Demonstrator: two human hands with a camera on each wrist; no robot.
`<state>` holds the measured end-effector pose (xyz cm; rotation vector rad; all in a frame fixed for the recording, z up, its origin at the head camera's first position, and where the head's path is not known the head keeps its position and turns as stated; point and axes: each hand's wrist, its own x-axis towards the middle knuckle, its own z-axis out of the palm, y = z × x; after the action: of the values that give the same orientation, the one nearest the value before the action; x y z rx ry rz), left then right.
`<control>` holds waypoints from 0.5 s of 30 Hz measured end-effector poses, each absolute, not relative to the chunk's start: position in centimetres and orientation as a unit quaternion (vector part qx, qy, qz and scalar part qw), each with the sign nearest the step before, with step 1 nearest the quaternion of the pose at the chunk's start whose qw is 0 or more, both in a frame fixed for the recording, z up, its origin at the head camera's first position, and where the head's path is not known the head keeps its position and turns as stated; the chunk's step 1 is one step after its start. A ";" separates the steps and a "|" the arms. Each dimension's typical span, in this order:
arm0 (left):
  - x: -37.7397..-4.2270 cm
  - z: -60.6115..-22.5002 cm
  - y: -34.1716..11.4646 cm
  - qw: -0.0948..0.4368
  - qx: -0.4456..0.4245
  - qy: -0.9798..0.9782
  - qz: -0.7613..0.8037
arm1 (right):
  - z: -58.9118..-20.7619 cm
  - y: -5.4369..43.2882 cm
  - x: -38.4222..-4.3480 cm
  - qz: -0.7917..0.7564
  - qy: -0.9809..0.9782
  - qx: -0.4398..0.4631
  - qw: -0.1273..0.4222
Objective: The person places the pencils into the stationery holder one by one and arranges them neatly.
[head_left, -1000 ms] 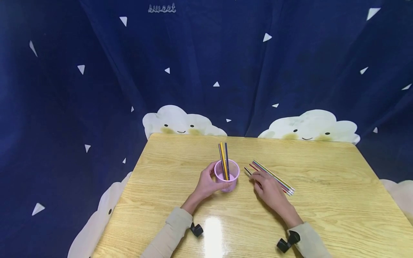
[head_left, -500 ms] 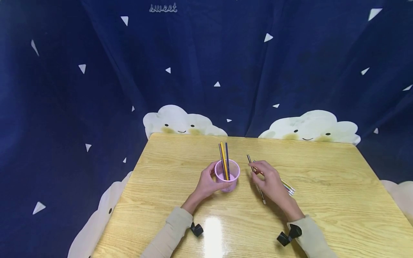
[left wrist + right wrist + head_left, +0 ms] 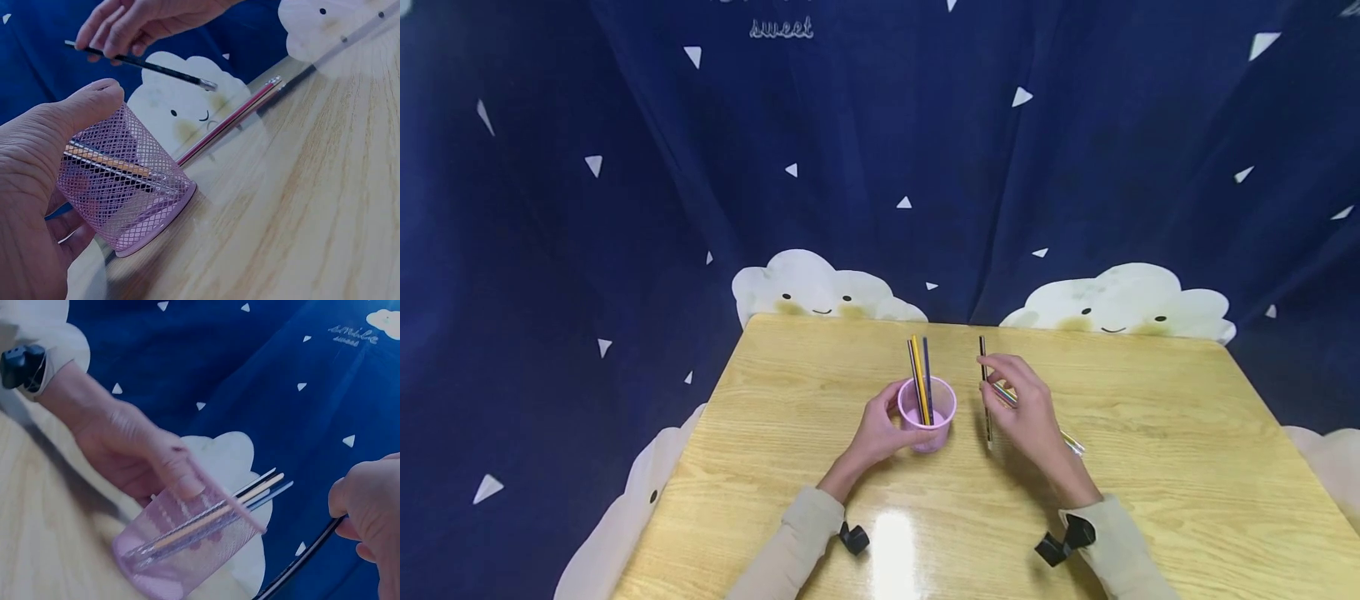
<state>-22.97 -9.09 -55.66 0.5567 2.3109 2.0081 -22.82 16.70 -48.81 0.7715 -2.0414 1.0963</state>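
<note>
A pink mesh pen cup (image 3: 931,440) stands on the table with several pencils (image 3: 921,375), one yellow and others dark, leaning inside it. My left hand (image 3: 880,429) grips the cup around its side, thumb near the front rim. To the right of the cup, my right hand (image 3: 1021,408) pinches a black pencil (image 3: 147,64) between thumb and fingers. That pencil is raised off the table and nearly upright in the head view, its light-coloured end downward. Behind the right hand lie more coloured pencils (image 3: 231,117), partly hidden by it in the head view.
The wooden table (image 3: 1180,450) reaches back to a dark blue curtain (image 3: 850,125) printed with white triangles and smiling clouds. A black wrist camera (image 3: 1054,550) sits by the right sleeve, and another wrist camera (image 3: 854,538) by the left.
My right hand has picked the black pencil up from beside the others, lifted it and turned it towards upright. My left hand keeps its grip on the cup.
</note>
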 end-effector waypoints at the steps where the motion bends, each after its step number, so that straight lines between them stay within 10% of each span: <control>1: -23.0 -55.7 -9.1 0.017 0.179 0.741 0.647 | -48.4 16.5 -22.9 0.425 -0.780 0.297 0.351; 15: -21.7 -52.4 -9.6 0.033 0.201 0.714 0.670 | -43.5 13.8 -22.9 0.473 -0.722 0.288 0.415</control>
<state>-21.68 -9.60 -52.37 0.6191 2.1958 2.0614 -22.88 13.75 -43.50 0.7236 -1.8141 1.1885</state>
